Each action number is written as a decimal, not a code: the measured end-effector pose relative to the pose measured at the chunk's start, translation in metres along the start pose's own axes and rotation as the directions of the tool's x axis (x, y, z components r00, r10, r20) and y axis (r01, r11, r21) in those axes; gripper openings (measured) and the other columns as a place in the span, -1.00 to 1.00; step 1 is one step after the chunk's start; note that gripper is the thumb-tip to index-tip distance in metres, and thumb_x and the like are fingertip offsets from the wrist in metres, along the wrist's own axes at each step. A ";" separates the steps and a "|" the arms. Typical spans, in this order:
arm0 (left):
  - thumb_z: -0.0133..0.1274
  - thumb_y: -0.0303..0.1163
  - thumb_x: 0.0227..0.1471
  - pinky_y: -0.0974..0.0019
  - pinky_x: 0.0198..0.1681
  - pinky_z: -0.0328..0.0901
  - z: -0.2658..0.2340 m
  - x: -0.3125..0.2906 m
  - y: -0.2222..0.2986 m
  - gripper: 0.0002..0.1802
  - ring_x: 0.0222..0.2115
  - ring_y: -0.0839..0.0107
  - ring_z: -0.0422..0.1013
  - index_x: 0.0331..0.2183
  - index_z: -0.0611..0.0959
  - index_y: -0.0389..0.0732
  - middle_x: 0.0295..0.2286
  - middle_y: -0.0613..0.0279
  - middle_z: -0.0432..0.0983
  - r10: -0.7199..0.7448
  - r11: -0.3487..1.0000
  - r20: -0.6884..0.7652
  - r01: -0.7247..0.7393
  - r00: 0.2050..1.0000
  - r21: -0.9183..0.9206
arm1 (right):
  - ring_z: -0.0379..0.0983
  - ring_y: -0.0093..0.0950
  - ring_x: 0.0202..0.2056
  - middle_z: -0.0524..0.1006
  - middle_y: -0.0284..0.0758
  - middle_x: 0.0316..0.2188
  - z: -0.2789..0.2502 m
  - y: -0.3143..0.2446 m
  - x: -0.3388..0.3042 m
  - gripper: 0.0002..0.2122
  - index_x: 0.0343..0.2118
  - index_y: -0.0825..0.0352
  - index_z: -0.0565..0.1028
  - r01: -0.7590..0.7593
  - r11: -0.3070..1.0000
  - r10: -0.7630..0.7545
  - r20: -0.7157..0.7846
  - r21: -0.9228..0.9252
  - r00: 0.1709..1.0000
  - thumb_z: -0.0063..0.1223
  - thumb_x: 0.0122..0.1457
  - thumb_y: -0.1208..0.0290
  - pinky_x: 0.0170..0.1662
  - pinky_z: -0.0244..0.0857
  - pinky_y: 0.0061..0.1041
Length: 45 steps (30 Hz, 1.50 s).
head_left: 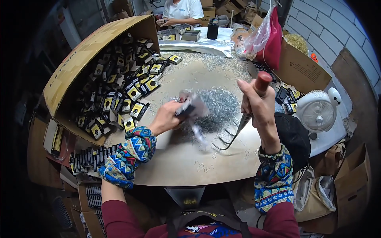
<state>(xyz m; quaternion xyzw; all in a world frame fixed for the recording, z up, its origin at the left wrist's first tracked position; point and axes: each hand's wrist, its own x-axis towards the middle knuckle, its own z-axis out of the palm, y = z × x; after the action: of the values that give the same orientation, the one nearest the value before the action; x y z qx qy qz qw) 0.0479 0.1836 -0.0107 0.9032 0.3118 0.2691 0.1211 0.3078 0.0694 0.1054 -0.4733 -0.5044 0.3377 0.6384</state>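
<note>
My left hand (166, 116) is closed around a small dark box (185, 108). Something pale and crumpled beside the box is smeared by motion, so I cannot tell what it is. My right hand (260, 104) grips the red handle of a small hand rake (263, 80), which points down. Its bent dark prongs (226, 142) are close to the tabletop, at the near right of a heap of thin silvery metal pieces (220, 105). My left hand is at the heap's left edge. Several loose wire pieces (204, 166) lie near the front of the table.
A large tipped carton (85, 49) spills small black-and-yellow boxes (134, 93) onto the table's left. Rows of similar boxes (93, 158) stand lower left. At right are a white fan (318, 111), a black cap (291, 137) and a red bag (272, 41). Another person (183, 12) sits across.
</note>
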 end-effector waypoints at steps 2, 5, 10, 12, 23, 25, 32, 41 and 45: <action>0.19 -0.24 -0.04 0.26 -0.49 0.32 -0.004 0.008 -0.002 -0.72 -0.59 0.34 0.49 -0.42 0.69 -0.30 -0.61 0.04 0.55 -0.403 0.872 -0.005 0.382 0.915 -0.305 | 0.13 -0.68 -0.84 0.24 -0.48 -0.82 0.001 0.005 -0.005 -0.67 -0.68 0.24 0.29 0.059 0.997 -0.053 -0.094 0.059 0.994 0.16 0.17 0.41 -0.74 0.09 -0.64; 0.19 -0.26 0.00 0.40 -0.60 0.16 -0.020 0.045 0.021 -0.75 -0.66 0.63 0.30 -0.47 0.71 -0.29 -0.69 0.36 0.47 -0.426 0.751 -0.103 0.288 0.899 -0.594 | 0.13 -0.68 -0.83 0.25 -0.47 -0.82 0.003 0.006 -0.013 -0.68 -0.66 0.24 0.29 0.098 0.990 -0.076 -0.205 0.102 0.976 0.15 0.17 0.41 -0.73 0.10 -0.64; 0.17 -0.35 0.04 0.46 -0.65 0.15 -0.068 0.095 0.065 -0.80 -0.70 0.64 0.29 -0.47 0.69 -0.29 -0.69 0.40 0.46 -0.245 0.746 -0.261 0.009 0.934 -0.666 | 0.12 -0.66 -0.82 0.19 -0.51 -0.82 0.020 0.030 -0.009 -0.71 -0.61 0.23 0.28 0.225 0.933 -0.093 -0.417 0.282 0.904 0.11 0.20 0.40 -0.71 0.11 -0.59; 0.17 -0.38 0.03 0.49 -0.70 0.16 -0.103 0.101 0.085 -0.84 -0.73 0.66 0.32 -0.47 0.69 -0.28 -0.68 0.38 0.49 -0.245 0.708 -0.318 -0.055 0.916 -0.704 | 0.11 -0.66 -0.81 0.17 -0.52 -0.82 0.017 0.024 0.002 -0.69 -0.62 0.20 0.27 0.355 0.880 -0.164 -0.500 0.316 0.850 0.08 0.22 0.35 -0.70 0.09 -0.58; 0.14 -0.39 0.01 0.38 -0.45 0.27 -0.154 0.055 0.002 -0.83 -0.53 0.64 0.35 -0.39 0.67 -0.32 -0.63 0.25 0.51 -0.091 0.982 -0.583 -0.026 0.807 -0.189 | 0.09 -0.63 -0.79 0.15 -0.55 -0.82 0.011 -0.035 0.042 -0.60 -0.71 0.14 0.18 0.589 0.593 -0.206 -0.603 0.550 0.771 -0.02 0.27 0.30 -0.63 0.09 -0.51; 0.12 -0.38 0.03 0.39 -0.46 0.27 -0.164 0.050 0.000 -0.83 -0.53 0.66 0.35 -0.38 0.67 -0.30 -0.63 0.25 0.52 -0.220 0.975 -0.521 0.209 0.825 -0.080 | 0.11 -0.63 -0.79 0.17 -0.54 -0.81 0.020 -0.028 0.062 -0.67 -0.63 0.19 0.23 0.630 0.661 -0.426 -0.486 0.409 0.763 0.00 0.26 0.33 -0.65 0.10 -0.52; 0.11 -0.27 0.07 0.32 -0.48 0.28 -0.175 0.038 -0.005 -0.74 -0.60 0.51 0.37 -0.38 0.63 -0.32 -0.64 0.09 0.48 -0.245 0.942 -0.636 0.334 0.732 0.022 | 0.21 -0.63 -0.80 0.27 -0.41 -0.80 0.064 -0.037 0.080 -0.73 -0.58 0.26 0.27 0.698 0.604 -0.524 -0.469 0.384 0.711 0.13 0.18 0.45 -0.73 0.16 -0.53; 0.12 -0.31 0.03 0.20 -0.40 0.35 -0.184 0.034 -0.020 -0.79 -0.47 -0.03 0.48 -0.28 0.63 -0.21 -0.52 -0.09 0.50 0.090 0.913 -0.609 0.180 0.788 0.367 | 0.13 -0.70 -0.83 0.20 -0.55 -0.80 0.080 -0.078 0.067 -0.82 -0.48 0.25 0.31 0.632 0.534 -0.390 -0.499 0.561 0.773 0.10 0.19 0.51 -0.78 0.05 -0.67; 0.12 -0.34 0.00 0.12 -0.38 0.35 -0.172 0.043 -0.005 -0.79 -0.40 -0.10 0.44 -0.29 0.62 -0.21 -0.49 -0.09 0.50 -0.015 0.952 -0.691 0.222 0.723 0.211 | 0.11 -0.69 -0.85 0.23 -0.54 -0.83 0.085 -0.074 0.066 -0.80 -0.53 0.22 0.32 0.676 0.691 -0.558 -0.406 0.254 0.723 0.03 0.22 0.49 -0.79 0.04 -0.66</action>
<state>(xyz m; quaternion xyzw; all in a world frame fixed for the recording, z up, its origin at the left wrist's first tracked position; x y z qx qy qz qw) -0.0225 0.2231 0.1477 0.7267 0.4266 0.5264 -0.1131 0.2395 0.1278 0.2002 -0.1831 -0.4566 0.1172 0.8627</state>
